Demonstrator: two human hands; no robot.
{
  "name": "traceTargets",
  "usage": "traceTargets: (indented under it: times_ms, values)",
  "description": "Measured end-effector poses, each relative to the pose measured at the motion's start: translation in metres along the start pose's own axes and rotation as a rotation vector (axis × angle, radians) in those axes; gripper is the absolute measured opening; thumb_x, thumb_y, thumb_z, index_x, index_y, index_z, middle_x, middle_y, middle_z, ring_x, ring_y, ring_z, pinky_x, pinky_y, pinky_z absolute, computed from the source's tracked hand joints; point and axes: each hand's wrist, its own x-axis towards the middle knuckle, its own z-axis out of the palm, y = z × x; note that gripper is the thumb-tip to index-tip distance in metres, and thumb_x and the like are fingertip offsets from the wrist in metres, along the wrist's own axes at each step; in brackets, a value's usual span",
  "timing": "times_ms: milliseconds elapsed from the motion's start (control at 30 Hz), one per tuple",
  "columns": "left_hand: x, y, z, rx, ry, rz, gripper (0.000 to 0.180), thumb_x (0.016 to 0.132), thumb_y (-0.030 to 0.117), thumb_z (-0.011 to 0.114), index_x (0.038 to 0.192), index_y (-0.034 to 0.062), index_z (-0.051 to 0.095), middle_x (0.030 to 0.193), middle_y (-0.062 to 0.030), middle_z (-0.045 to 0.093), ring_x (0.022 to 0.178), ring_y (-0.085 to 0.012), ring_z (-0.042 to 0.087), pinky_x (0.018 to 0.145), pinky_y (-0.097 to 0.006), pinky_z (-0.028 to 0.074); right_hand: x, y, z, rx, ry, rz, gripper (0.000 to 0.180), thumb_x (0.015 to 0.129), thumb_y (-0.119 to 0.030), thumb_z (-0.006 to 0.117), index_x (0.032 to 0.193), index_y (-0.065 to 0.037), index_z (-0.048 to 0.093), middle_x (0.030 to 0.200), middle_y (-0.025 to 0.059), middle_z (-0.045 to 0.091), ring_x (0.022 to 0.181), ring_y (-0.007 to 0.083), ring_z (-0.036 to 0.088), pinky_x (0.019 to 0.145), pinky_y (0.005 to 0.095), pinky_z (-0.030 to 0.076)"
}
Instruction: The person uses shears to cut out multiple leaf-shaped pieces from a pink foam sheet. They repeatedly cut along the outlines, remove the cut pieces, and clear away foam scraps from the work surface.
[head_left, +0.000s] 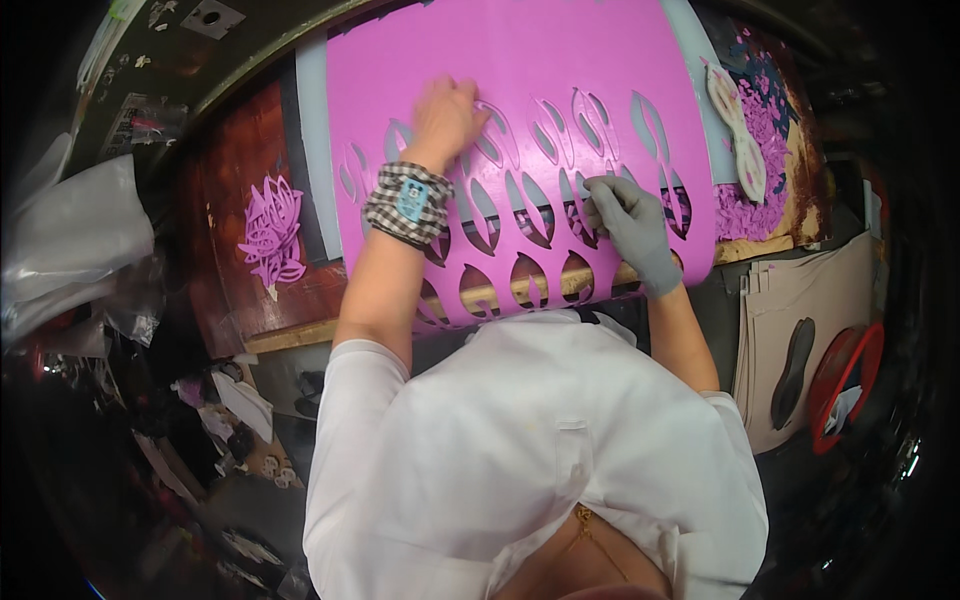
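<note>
A large pink sheet (520,60) lies across the worktable, its near edge hanging over the front. Rows of leaf-shaped holes run through it, some with cut strips still in place. My left hand (447,118), bare and with a checked band at the wrist, is over the sheet's middle left beside the upper row of cuts. Motion blurs its fingers. In a grey glove, my right hand (632,222) is at the lower right cuts with thumb and fingers pinched together. What lies between them, if anything, is hidden.
A pile of pink cut pieces (270,232) lies on the table's left. Pink scraps (735,218) and a white sole-shaped piece (737,135) are on the right. Lower right are beige sheets (765,310), a dark sole shape (794,372) and a red basin (826,400). Clear plastic (75,235) hangs left.
</note>
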Motion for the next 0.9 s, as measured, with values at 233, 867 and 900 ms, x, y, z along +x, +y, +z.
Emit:
traceTargets:
  times_ms: [233, 867, 900]
  values:
    - [-0.02, 0.004, -0.035, -0.958, -0.245, -0.218, 0.02, 0.088, 0.021, 0.071, 0.094, 0.0026, 0.068, 0.081, -0.0051, 0.066, 0.073, -0.0139, 0.062, 0.064, -0.028, 0.053, 0.011, 0.0, 0.014, 0.033, -0.164, -0.01, 0.027, 0.097, -0.024, 0.059, 0.103, 0.001, 0.067, 0.077, 0.0033, 0.063, 0.065, 0.0071, 0.056, 0.058, 0.0217, 0.046]
    - [-0.087, 0.089, 0.016, -1.31, 0.203, -0.629, 0.023, 0.092, 0.02, 0.067, 0.081, -0.0001, 0.071, 0.062, 0.0059, 0.053, 0.055, -0.0025, 0.042, 0.048, -0.022, 0.03, 0.041, 0.019, 0.054, -0.123, -0.135, 0.003, 0.058, 0.092, -0.05, 0.056, 0.071, 0.003, 0.067, 0.055, 0.0108, 0.058, 0.051, 0.0154, 0.058, 0.052, 0.033, 0.044]
    - [-0.085, 0.091, 0.015, -1.333, 0.227, -0.622, 0.023, 0.092, 0.019, 0.068, 0.082, -0.0008, 0.072, 0.061, 0.0054, 0.053, 0.053, -0.0027, 0.042, 0.046, -0.022, 0.03, 0.039, 0.021, 0.054, -0.131, -0.098, -0.022, 0.057, 0.093, -0.049, 0.056, 0.071, 0.002, 0.066, 0.054, 0.0103, 0.058, 0.051, 0.0153, 0.057, 0.052, 0.0333, 0.044]
